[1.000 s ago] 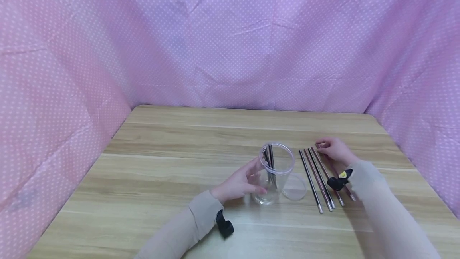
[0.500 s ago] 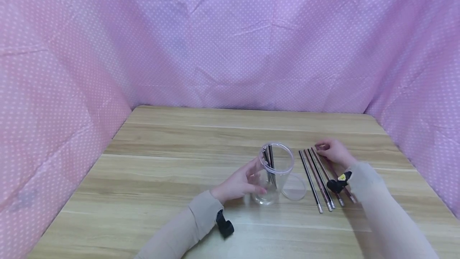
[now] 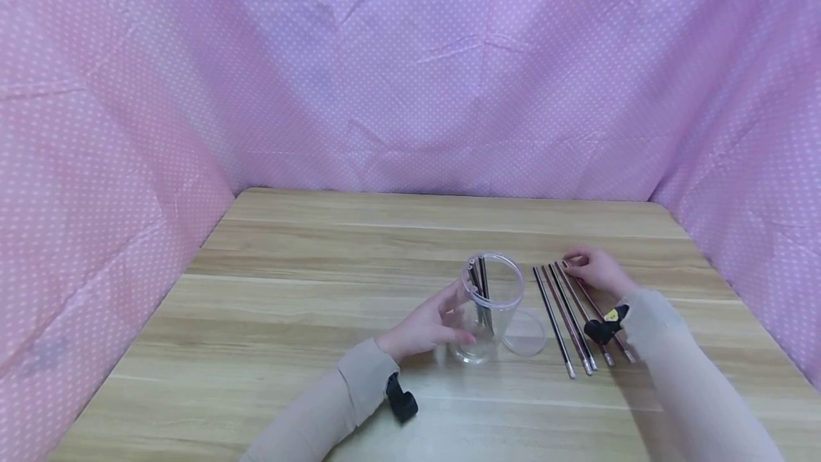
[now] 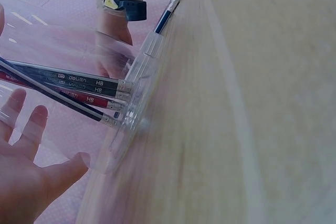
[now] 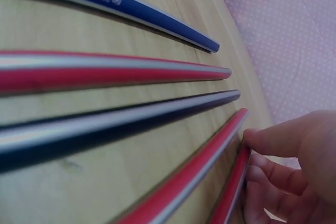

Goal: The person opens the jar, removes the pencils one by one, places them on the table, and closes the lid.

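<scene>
Cup [image 3: 502, 316] in left hand [image 3: 423, 328]; outermost pencil [image 5: 232, 187] in right hand [image 3: 601, 274], seemingly pinched.

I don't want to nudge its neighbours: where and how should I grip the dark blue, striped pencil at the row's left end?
Probably pinch the dark blue, striped pencil across its shaft near the silver metal end, coming from above. It lies flat, and its gap to the red, striped pencil beside it looks wider there than at the far tip.

Soft light, shadow by right sleeve [image 3: 693, 376], glints on jar [image 4: 58, 45], left wrist view hazy
</scene>
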